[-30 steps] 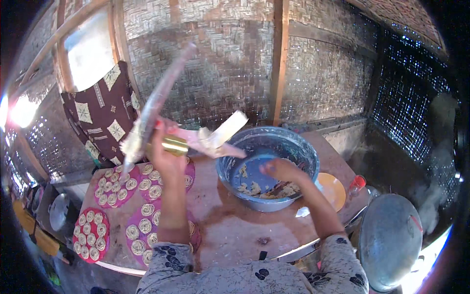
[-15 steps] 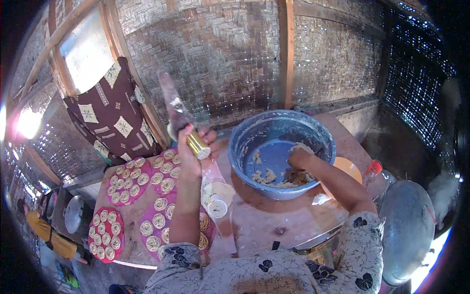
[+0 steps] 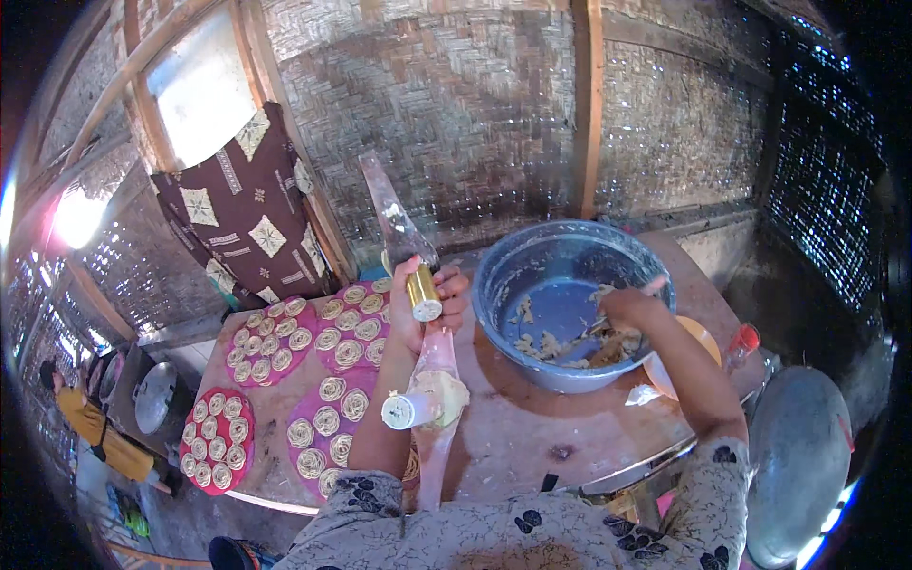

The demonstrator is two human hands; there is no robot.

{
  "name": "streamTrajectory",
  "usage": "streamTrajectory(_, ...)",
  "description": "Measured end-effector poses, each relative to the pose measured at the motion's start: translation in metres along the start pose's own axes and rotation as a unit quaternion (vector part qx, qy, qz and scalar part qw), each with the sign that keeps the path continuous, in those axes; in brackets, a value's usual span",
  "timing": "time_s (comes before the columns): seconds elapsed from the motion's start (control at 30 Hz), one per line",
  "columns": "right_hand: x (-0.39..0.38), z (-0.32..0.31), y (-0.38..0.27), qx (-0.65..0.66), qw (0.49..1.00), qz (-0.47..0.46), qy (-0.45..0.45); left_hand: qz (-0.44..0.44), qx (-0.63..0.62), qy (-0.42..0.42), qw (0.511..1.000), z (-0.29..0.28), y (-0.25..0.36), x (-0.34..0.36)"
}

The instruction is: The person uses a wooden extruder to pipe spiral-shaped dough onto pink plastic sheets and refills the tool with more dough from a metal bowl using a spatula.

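Observation:
My left hand (image 3: 426,299) is wrapped round a long pinkish two-levered press with a brass cylinder (image 3: 421,294); a white plunger (image 3: 411,408) with pale dough on it hangs on its lower lever (image 3: 437,465). My right hand (image 3: 624,309) is inside the blue basin (image 3: 513,370), fingers bent round something I cannot make out, among lumps of pale dough (image 3: 551,344). Round pink and purple mats (image 3: 313,388) with several coiled pale dough rosettes (image 3: 326,420) lie left of my left arm on the wooden table (image 3: 532,446).
An orange plate (image 3: 703,332) and a red-topped container (image 3: 741,342) stand right of the basin. A big metal lid (image 3: 798,465) is at the right edge. At far left, a person in yellow (image 3: 104,432) is beside a dark pot (image 3: 154,404). A patterned cloth (image 3: 237,209) hangs on the woven wall.
The press in my left hand has swung down and round, its lower lever now hanging toward me. My right hand has gone deeper into the basin and moved toward its right side.

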State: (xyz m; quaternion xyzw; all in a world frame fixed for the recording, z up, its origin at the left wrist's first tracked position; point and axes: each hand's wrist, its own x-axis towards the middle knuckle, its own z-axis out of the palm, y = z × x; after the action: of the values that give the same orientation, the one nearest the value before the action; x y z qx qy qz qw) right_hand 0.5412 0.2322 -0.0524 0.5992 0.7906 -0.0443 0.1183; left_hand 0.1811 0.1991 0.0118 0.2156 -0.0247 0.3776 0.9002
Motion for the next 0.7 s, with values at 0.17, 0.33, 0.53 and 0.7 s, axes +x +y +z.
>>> streamTrajectory(0.17,-0.102,-0.104,-0.016,0.207,0.97,-0.126,0.004,0.026,0.013,0.049,0.998,-0.016,0.0,-0.017)
streamTrajectory(0.33,-0.127,-0.119,-0.091,0.263,0.896,-0.35,0.077,0.004,0.039,0.084,0.996,-0.021,-0.024,-0.012)
streamTrajectory(0.53,-0.105,-0.084,-0.132,0.139,0.907,-0.371,0.141,-0.046,0.008,0.06,0.997,-0.012,-0.038,-0.007)
streamTrajectory(0.7,-0.126,-0.08,-0.132,0.168,0.918,-0.345,0.094,0.007,0.026,0.071,0.997,-0.023,-0.026,-0.034)
